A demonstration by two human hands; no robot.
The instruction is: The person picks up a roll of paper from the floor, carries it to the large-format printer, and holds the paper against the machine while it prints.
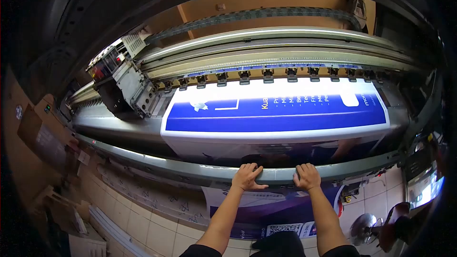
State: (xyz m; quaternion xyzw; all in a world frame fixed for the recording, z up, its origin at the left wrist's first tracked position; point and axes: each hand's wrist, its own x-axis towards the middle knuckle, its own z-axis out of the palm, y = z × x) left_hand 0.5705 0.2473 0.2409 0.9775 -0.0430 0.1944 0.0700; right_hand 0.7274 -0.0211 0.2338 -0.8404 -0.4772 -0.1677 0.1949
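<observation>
My left hand [247, 177] is on the long metal bar [185, 169] across the front of a wide-format printer, its fingers curled over the top and its thumb out to the side. A short way to the right, my right hand [307, 176] grips the same bar, fingers bent over it. Beyond the bar, a blue and white printed banner [285, 123] lies over the printer bed and drops behind the bar. More printed banner [281, 209] hangs below my hands, with a QR code on it.
The print carriage [126, 88] stands left of the banner. Several pinch rollers [268, 75] line the rail behind it. A cable chain [257, 14] runs along the back. A round metal stool or fan-like object [365, 228] and a lit screen [428, 192] are at right. Tiled floor [157, 228] shows below.
</observation>
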